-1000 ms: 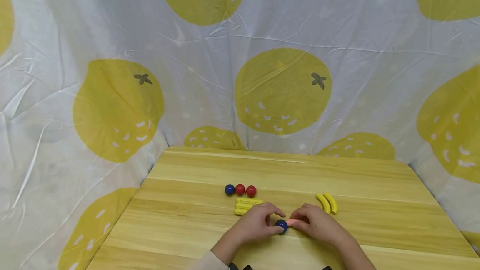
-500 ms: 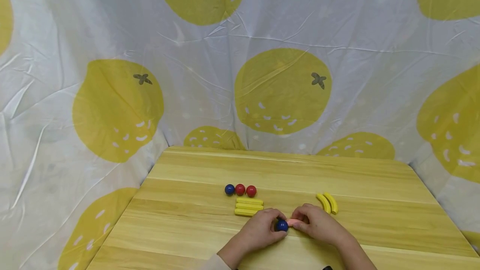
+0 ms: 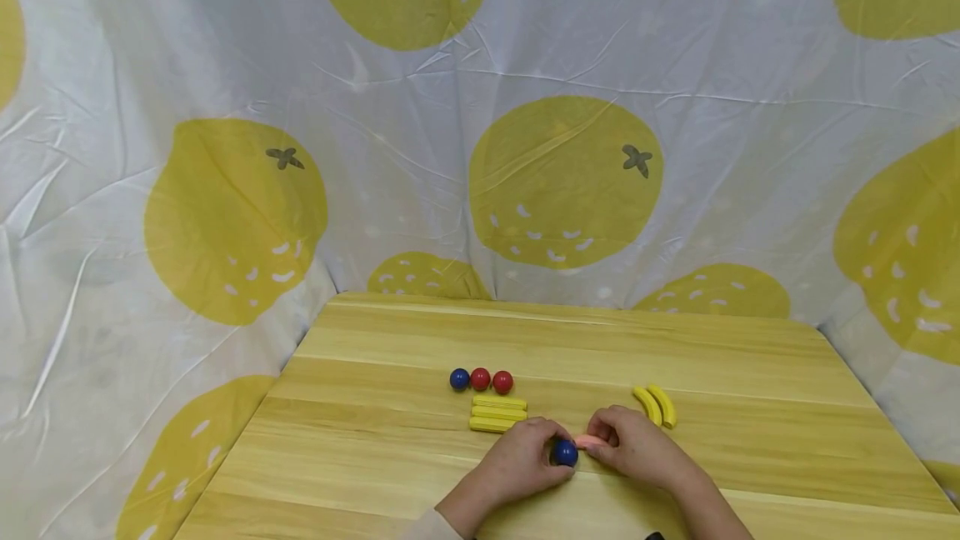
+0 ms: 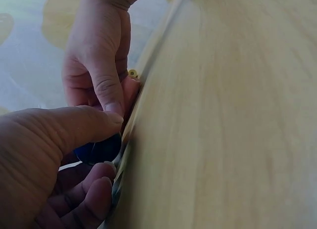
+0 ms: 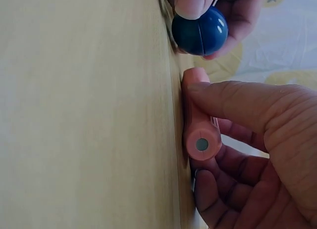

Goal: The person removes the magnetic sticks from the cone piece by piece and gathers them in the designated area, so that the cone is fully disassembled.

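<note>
My left hand (image 3: 517, 461) holds a glossy blue ball (image 3: 565, 453) between thumb and fingers, low over the wooden table. To its right, my right hand (image 3: 637, 444) pinches a short pink magnetic rod (image 3: 590, 442) with a grey disc in its end, seen in the right wrist view. A narrow gap shows there between the blue ball (image 5: 200, 31) and the pink rod (image 5: 200, 113). In the left wrist view, the left thumb (image 4: 74, 127) covers the upper part of the ball (image 4: 99, 151).
Behind the left hand lie three straight yellow rods (image 3: 498, 412). Farther back, a blue ball (image 3: 459, 379) and two red balls (image 3: 480, 378) form a row. Two curved yellow rods (image 3: 655, 407) lie beyond the right hand. A lemon-print cloth (image 3: 420, 190) hangs around the table (image 3: 337, 440).
The left hand's raised fingers have come down around the blue ball. The ball and the pink rod, touching or nearly so earlier, have shifted slightly; the right hand keeps its pinch.
</note>
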`<action>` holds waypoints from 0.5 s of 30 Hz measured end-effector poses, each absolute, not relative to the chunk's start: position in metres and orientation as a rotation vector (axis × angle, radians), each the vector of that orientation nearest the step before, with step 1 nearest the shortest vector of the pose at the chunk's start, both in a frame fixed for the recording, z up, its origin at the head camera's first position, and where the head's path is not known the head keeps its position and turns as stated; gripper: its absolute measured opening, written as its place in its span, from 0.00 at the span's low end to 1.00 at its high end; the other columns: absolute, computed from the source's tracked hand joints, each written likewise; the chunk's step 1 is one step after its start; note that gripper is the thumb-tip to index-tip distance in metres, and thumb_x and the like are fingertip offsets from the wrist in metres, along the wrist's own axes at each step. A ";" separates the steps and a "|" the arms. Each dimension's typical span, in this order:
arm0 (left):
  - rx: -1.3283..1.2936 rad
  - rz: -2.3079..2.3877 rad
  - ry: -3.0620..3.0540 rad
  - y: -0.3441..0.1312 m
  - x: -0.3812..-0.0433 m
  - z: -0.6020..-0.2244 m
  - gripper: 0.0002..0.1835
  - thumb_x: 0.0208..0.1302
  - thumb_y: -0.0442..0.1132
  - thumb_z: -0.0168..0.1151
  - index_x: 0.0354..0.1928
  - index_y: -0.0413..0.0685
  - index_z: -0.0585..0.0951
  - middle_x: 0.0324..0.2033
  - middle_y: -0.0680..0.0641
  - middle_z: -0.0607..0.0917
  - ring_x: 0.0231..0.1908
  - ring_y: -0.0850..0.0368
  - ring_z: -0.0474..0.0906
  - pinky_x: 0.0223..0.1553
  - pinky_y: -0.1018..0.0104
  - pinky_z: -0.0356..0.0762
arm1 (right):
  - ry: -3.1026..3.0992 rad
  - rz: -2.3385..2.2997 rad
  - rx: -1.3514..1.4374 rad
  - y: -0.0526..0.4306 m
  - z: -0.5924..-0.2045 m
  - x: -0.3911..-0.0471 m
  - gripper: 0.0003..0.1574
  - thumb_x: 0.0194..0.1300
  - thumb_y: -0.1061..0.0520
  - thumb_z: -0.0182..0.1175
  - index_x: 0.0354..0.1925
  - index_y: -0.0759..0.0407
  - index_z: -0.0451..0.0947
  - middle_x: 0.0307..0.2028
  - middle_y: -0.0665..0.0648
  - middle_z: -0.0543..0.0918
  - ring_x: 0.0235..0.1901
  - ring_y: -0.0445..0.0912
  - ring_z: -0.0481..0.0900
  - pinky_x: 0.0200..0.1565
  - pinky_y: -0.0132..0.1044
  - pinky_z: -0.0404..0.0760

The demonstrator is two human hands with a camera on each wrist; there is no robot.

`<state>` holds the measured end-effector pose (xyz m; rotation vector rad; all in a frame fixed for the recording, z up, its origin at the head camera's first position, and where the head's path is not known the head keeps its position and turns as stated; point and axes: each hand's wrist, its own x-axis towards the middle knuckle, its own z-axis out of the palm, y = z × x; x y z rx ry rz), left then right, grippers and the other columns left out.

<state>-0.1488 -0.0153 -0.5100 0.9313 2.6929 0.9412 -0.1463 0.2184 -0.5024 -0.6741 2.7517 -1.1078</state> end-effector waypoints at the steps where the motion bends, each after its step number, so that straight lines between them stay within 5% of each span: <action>1: 0.935 0.946 2.691 -0.015 -0.149 -0.510 0.17 0.59 0.48 0.76 0.48 0.55 0.85 0.44 0.60 0.86 0.42 0.75 0.76 0.48 0.75 0.77 | 2.754 -1.109 -0.668 0.218 -0.503 -0.146 0.13 0.67 0.42 0.67 0.33 0.46 0.81 0.27 0.42 0.78 0.26 0.31 0.71 0.28 0.28 0.73; 15: 0.853 1.169 2.563 -0.023 -0.153 -0.509 0.19 0.58 0.49 0.77 0.50 0.55 0.84 0.39 0.61 0.80 0.28 0.75 0.70 0.31 0.78 0.73 | 2.768 -1.105 -0.545 0.218 -0.498 -0.147 0.14 0.68 0.42 0.67 0.31 0.46 0.80 0.25 0.43 0.78 0.23 0.33 0.71 0.26 0.29 0.73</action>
